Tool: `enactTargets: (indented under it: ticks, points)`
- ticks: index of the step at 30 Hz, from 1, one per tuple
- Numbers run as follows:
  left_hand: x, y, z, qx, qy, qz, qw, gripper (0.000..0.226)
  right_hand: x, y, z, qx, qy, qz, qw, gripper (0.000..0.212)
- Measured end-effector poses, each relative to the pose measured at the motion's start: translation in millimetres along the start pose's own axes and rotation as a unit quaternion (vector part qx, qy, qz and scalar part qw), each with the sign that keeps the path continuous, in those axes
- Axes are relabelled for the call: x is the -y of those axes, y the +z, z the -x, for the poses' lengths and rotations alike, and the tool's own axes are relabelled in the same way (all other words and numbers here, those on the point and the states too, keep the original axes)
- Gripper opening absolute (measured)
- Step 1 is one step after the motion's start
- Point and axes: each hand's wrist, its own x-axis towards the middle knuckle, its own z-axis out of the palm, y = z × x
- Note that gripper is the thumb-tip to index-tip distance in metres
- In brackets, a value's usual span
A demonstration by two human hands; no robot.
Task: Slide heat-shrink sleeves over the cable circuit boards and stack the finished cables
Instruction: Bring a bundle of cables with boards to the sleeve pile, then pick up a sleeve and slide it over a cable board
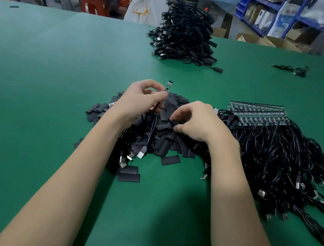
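Under hands (194, 120), sleeve pile (163, 141) — part hidden

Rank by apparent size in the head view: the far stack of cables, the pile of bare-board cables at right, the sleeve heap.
1. pile of bare-board cables, largest, though nearest.
2. sleeve heap, partly hidden by hands.
3. far stack of cables, smallest, but farthest away.

Bare circuit board (168, 85) upright above flat black sleeves (161, 135)
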Motion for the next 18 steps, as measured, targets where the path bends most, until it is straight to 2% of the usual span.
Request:
enactTargets:
  ticks: [5, 10, 14, 18]
  points:
    - [0.4, -0.9, 2.1, 0.003, -0.003, 0.003, 1.0, 0.007, -8.9, -0.6, 2.4, -0.053, -0.032, -0.1, 0.993, 0.019]
    - [0.5, -9.2, -0.8, -0.006, -0.005, 0.005, 1.0, 0.006, -6.2, -0.1, 10.0, -0.098, -0.043, -0.22, 0.97, 0.019]
    - [1.4, -12.6, -1.4, 0.004, -0.005, 0.012, 1.0, 0.007, -0.6, 0.0, 13.2, -0.092, -0.02, -0.377, 0.922, 0.021]
    - [0.7, -11.9, -0.1, 0.03, 0.003, 0.013, 0.999, 0.005, 4.0, 4.2, 11.4, -0.113, -0.015, -0.48, 0.87, 0.02]
